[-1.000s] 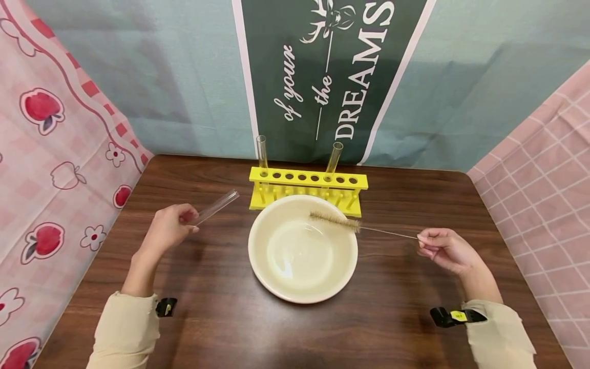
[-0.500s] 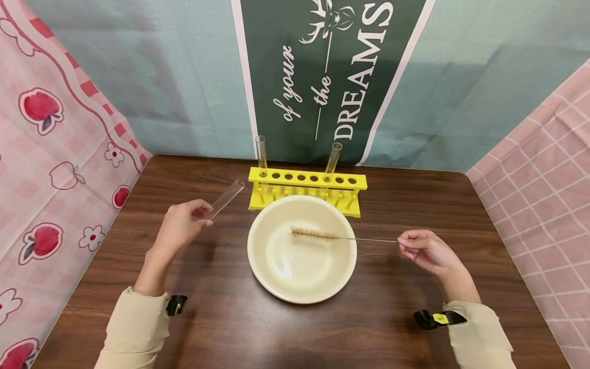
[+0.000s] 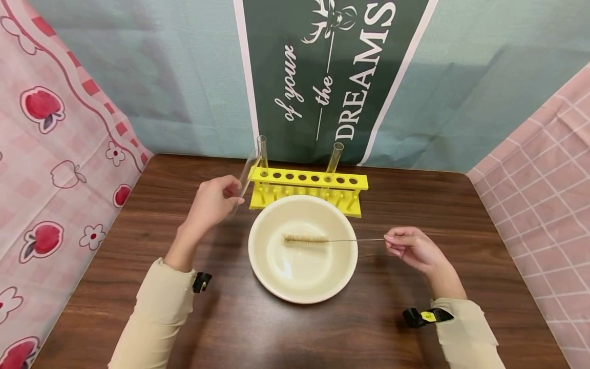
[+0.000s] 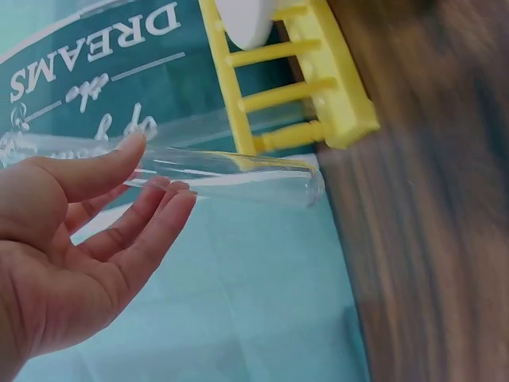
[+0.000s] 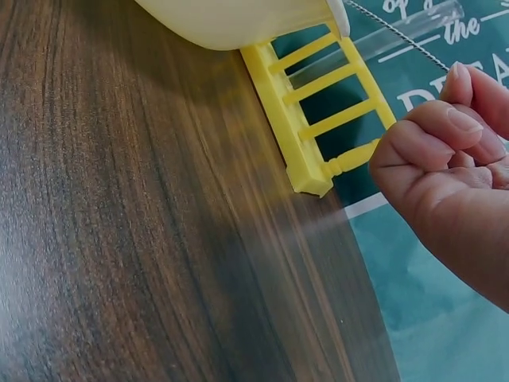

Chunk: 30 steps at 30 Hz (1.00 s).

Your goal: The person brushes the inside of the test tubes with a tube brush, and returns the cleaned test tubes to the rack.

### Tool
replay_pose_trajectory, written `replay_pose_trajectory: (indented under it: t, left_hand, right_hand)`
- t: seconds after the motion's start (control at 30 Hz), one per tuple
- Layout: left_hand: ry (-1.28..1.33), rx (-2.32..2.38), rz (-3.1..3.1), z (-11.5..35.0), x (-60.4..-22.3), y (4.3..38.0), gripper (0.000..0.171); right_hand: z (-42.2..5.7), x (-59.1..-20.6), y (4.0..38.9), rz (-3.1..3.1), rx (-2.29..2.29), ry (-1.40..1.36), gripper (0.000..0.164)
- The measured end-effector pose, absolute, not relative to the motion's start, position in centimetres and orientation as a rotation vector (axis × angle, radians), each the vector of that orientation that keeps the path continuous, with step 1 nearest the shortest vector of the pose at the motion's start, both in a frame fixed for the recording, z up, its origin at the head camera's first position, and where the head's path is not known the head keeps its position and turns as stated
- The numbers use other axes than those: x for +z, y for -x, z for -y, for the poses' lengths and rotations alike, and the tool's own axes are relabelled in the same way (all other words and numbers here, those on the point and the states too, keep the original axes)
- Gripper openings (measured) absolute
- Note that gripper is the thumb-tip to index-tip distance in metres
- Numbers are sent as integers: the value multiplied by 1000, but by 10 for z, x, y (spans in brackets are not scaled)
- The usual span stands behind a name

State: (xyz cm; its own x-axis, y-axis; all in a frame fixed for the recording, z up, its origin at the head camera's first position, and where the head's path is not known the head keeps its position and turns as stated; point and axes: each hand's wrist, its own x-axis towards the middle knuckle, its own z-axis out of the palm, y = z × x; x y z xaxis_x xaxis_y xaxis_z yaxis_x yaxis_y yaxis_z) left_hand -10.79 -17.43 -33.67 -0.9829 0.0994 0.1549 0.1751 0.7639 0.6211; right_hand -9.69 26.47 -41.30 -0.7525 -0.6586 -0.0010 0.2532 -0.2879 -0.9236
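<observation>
My left hand (image 3: 215, 202) pinches a clear test tube (image 4: 238, 177) between thumb and fingers, at the left end of the yellow test tube rack (image 3: 309, 178). The tube leans, its upper part overlapping the rack's left end in the head view. My right hand (image 3: 412, 248) pinches the thin twisted wire handle (image 5: 398, 36) of a test tube brush (image 3: 306, 240). The brush's tan bristles lie over the inside of a cream basin (image 3: 258, 256). Two more test tubes stand in the rack, one at its left end (image 3: 262, 154) and one right of its middle (image 3: 334, 160).
The basin stands in the middle of the dark wooden table (image 3: 295, 338), just in front of the rack. Behind the rack hangs a blue-green cloth (image 3: 193, 77) with a dark printed panel. Pink patterned cloths (image 3: 553, 169) line both sides.
My left hand has moved right and away from me with the test tube, which now stands steeper. My right hand has moved left, carrying the brush from the basin's far rim to over its middle.
</observation>
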Motion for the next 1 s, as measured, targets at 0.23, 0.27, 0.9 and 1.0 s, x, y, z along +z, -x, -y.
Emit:
replay_pose_trajectory:
  t: [0.23, 0.27, 0.9, 1.0]
  left_hand:
    - [242, -997, 2804, 153, -328, 124, 15]
    - [241, -995, 2800, 151, -328, 126, 16]
    - [327, -953, 2835, 103, -305, 159, 14]
    - [319, -953, 2855, 96, -304, 165, 14]
  right_hand:
    - [-262, -413, 96, -1437, -2063, 435, 35]
    - [-262, -413, 96, -1444, -2060, 430, 35]
    - [-255, -410, 94, -1526, -2020, 348, 36]
    - [-253, -409, 94, -1549, -2006, 324, 36]
